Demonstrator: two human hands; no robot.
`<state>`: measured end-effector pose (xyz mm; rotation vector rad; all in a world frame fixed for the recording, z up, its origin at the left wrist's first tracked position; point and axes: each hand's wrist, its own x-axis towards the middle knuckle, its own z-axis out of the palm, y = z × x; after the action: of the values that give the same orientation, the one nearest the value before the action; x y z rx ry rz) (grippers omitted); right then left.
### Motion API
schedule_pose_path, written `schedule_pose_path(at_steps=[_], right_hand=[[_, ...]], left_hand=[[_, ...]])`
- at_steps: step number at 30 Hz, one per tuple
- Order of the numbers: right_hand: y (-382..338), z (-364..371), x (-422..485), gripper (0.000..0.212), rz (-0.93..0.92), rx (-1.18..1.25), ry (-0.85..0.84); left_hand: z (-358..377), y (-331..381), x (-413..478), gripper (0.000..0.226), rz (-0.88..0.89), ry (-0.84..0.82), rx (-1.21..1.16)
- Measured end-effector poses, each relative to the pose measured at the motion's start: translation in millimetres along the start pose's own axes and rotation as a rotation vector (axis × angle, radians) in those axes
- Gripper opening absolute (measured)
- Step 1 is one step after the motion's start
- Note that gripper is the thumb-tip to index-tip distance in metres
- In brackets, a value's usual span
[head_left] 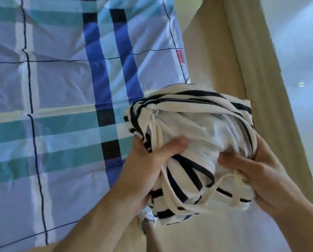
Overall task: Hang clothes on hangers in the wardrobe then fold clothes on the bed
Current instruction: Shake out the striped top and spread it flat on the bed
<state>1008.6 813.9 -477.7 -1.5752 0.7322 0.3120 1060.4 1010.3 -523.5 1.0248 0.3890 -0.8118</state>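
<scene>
Above the bed's right edge, where the plaid duvet ends, a white garment with dark navy stripes [197, 124] is held up in both hands, clear of the bedding. It is bunched into a rounded wad, so no clear long axis shows. The stripes arc side to side across its top and slant diagonally lower down, and a gathered pucker of cloth points toward the duvet on its upper left side. The left hand [146, 166] grips the wad from the left, thumb pressed into the white folds and fingers hidden behind the cloth. The right hand [266, 173] grips from the right, fingers curled around the striped edge and thumb dug into the middle. A thin cream cord [223, 186] loops out of the cloth beside the right thumb.

Below, the blue, teal and white plaid duvet [61, 79] covers the bed, a small red label [179, 56] on its right edge. A beige padded bed frame [215, 60] runs alongside, with pale glossy floor [297, 51] beyond.
</scene>
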Motion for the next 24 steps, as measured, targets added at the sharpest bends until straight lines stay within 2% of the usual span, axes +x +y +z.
schedule_pose_path(at_steps=[2,5,9,11,12,14,15,16,18,20,24], right_hand=[[16.9,-40.6,15.1,0.061,0.05,0.017,0.012],[77.7,-75.7,57.7,0.066,0.115,-0.082,-0.03],[154.4,-85.3,93.2,0.081,0.117,-0.239,-0.001],[168.9,-85.4,94.9,0.094,0.072,-0.342,0.074],[169.7,-85.6,92.2,0.099,0.045,-0.417,0.135],[169.4,-85.0,84.1,0.1,-0.083,-0.595,0.295],[165.5,-81.4,77.4,0.098,-0.178,-0.669,0.358],[160.8,-75.9,70.8,0.094,-0.278,-0.715,0.386],[161.8,-63.7,65.5,0.087,-0.433,-0.78,0.327],[177.0,-56.2,73.6,0.079,-0.486,-0.88,0.216],[222.3,-54.1,95.5,0.074,-0.438,-1.026,0.041]], left_hand=[[29.2,-20.3,21.9,0.047,-0.04,0.003,0.046],[25.0,-78.2,70.3,0.04,-0.115,0.163,0.239],[-3.5,-131.5,106.9,0.058,-0.19,0.333,0.679],[-5.8,-131.7,103.9,0.06,-0.048,0.412,0.859],[-4.3,-128.3,100.5,0.066,0.089,0.5,1.019],[3.1,-119.0,92.5,0.079,0.474,0.645,1.309],[7.4,-116.3,89.2,0.081,0.644,0.605,1.371],[11.4,-116.0,88.0,0.082,0.757,0.496,1.414],[13.8,-120.8,93.3,0.086,0.811,0.239,1.559],[8.2,-136.0,106.1,0.09,0.708,0.092,1.757],[-11.4,-169.8,120.9,0.09,0.455,0.017,1.995]])
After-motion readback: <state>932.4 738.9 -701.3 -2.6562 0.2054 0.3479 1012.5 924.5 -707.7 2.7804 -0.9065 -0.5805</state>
